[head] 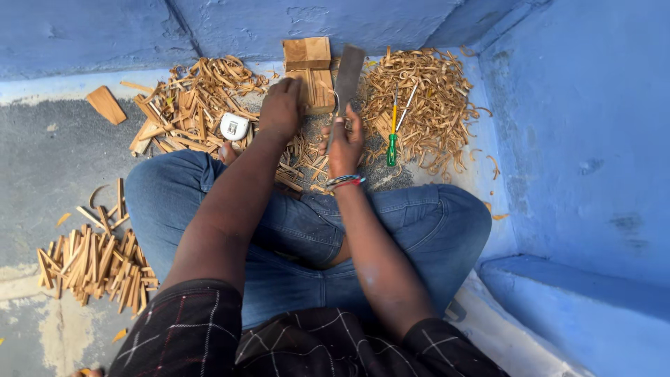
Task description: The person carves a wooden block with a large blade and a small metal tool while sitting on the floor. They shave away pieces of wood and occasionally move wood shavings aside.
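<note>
I sit cross-legged in blue jeans on the floor. My left hand [280, 108] rests on a small wooden block [314, 89] in front of me, fingers curled over its left edge. My right hand [345, 143], with bangles at the wrist, grips the handle of a broad flat metal blade [349, 75] that stands just right of the block. A second wooden block [306, 52] lies behind the first, against the blue wall.
Curled wood shavings [426, 98] lie heaped at the right, with a green-handled screwdriver [392, 143] on them. Flat wood strips [185, 105] and a small white device [234, 126] lie at the left. A bundle of cut sticks [94, 262] sits by my left knee. Blue walls close in ahead and right.
</note>
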